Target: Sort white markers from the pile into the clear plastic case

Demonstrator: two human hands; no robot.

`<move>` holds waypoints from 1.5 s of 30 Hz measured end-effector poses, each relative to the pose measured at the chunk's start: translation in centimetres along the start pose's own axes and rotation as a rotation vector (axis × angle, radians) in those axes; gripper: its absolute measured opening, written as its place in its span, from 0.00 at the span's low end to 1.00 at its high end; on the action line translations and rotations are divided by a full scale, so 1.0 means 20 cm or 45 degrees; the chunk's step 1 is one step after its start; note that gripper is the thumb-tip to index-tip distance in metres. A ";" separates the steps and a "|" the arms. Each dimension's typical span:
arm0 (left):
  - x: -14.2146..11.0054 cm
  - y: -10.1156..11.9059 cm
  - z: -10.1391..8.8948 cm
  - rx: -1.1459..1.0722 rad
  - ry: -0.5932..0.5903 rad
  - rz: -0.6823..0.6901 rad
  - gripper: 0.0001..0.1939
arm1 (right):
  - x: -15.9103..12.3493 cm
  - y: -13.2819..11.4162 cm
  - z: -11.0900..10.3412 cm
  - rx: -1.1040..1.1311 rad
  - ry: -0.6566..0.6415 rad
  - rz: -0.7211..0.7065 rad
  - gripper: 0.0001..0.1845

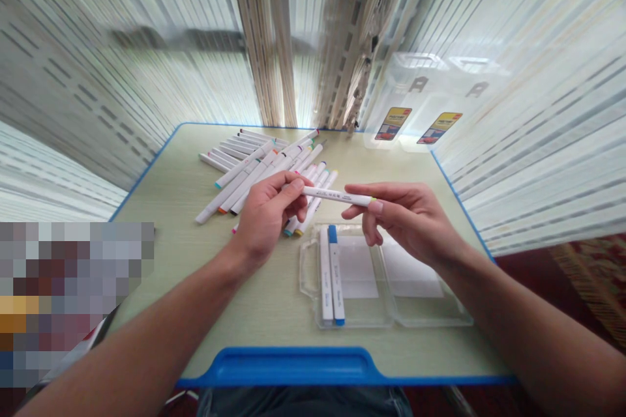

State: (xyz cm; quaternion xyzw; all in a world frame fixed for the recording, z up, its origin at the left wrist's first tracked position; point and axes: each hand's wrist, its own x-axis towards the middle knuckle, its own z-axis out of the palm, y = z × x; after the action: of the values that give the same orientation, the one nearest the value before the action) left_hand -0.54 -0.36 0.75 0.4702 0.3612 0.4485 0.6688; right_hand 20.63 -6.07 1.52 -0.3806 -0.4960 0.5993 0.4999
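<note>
A white marker (337, 195) with a yellow-green tip lies level between both hands above the table. My left hand (268, 208) pinches its left end with thumb and fingers. At the other end, the thumb and index finger of my right hand (411, 212) are closed on the marker. Behind my left hand spreads a loose pile of white markers (249, 176) with coloured ends. Below my right hand lies an opened clear plastic case (362, 316). Two markers stand side by side in its left half: a white one (325, 277) and a blue-capped one (336, 277).
The table (161, 208) has a blue rim and a blue tray (293, 365) at its front edge. Two clear cases (411, 101) with yellow labels stand at the back right. String curtains (195, 32) hang close around the table. A pixelated area covers the left.
</note>
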 end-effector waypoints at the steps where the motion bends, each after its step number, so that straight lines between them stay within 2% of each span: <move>1: 0.00 0.00 0.00 0.001 -0.001 -0.001 0.05 | 0.00 0.00 0.00 -0.017 0.003 -0.003 0.15; 10: 0.00 0.00 0.00 0.020 -0.017 0.017 0.06 | 0.00 0.00 -0.01 -0.070 0.025 0.003 0.15; 21: -0.01 0.00 0.00 -0.022 -0.042 0.046 0.07 | 0.01 -0.02 0.01 0.121 0.024 0.120 0.14; 29: -0.01 0.00 0.00 -0.055 -0.052 0.045 0.08 | 0.03 -0.03 0.01 0.167 0.203 0.137 0.14; 41: -0.01 -0.01 0.00 0.083 -0.020 0.155 0.11 | 0.05 -0.02 0.00 0.112 0.370 0.071 0.10; 45: -0.01 -0.01 -0.01 0.043 -0.067 0.180 0.12 | 0.06 -0.03 0.00 0.138 0.433 0.082 0.11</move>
State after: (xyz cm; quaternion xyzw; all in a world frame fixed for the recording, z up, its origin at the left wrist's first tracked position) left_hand -0.71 -0.61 0.56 0.5176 0.3169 0.4758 0.6366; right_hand 20.56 -4.93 2.05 -0.4646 -0.3589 0.5680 0.5767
